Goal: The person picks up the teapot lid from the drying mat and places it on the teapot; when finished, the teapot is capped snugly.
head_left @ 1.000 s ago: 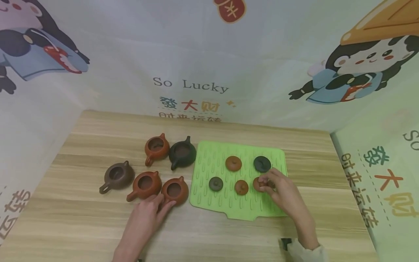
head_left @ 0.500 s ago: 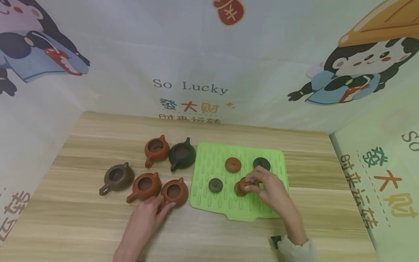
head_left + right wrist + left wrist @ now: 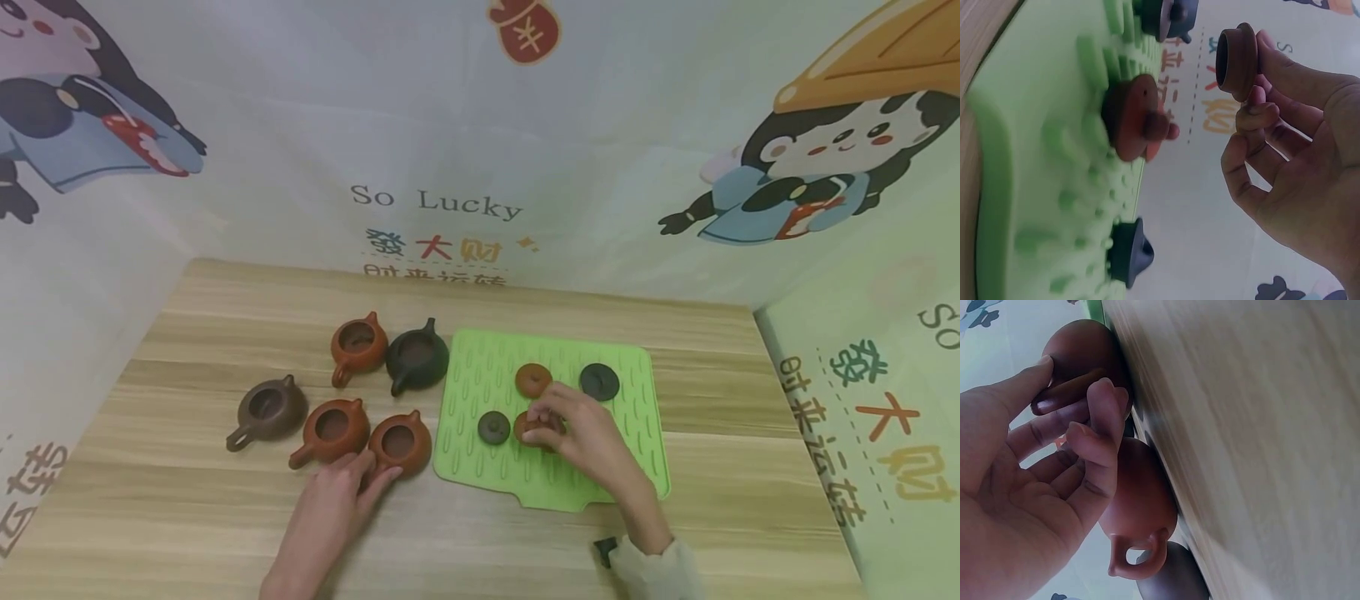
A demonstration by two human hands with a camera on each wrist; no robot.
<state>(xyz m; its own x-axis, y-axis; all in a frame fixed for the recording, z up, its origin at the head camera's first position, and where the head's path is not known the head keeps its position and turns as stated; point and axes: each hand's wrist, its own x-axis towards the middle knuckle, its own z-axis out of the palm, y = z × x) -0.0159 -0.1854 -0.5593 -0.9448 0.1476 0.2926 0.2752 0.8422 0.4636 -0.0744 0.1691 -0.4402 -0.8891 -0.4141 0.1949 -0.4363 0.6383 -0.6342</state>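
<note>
My left hand holds the handle of the nearest red-brown teapot, thumb against its body in the left wrist view. The pot stands lidless on the table. Pinched by its knob in my right hand is a red-brown teapot lid, raised above the green mat. A red lid rests on the mat close by, mostly covered by the held lid and hand in the head view. Also on the mat are an orange-brown lid, a black lid and a dark grey lid.
Left of the mat stand further lidless teapots: a black one, an orange-brown one, a red-brown one and a dark brown one. Printed cloth hangs behind the wooden table.
My right hand has lifted the red-brown lid from the mat's right side and carried it left, over the neighbouring red lid. My left hand stays on the teapot.
</note>
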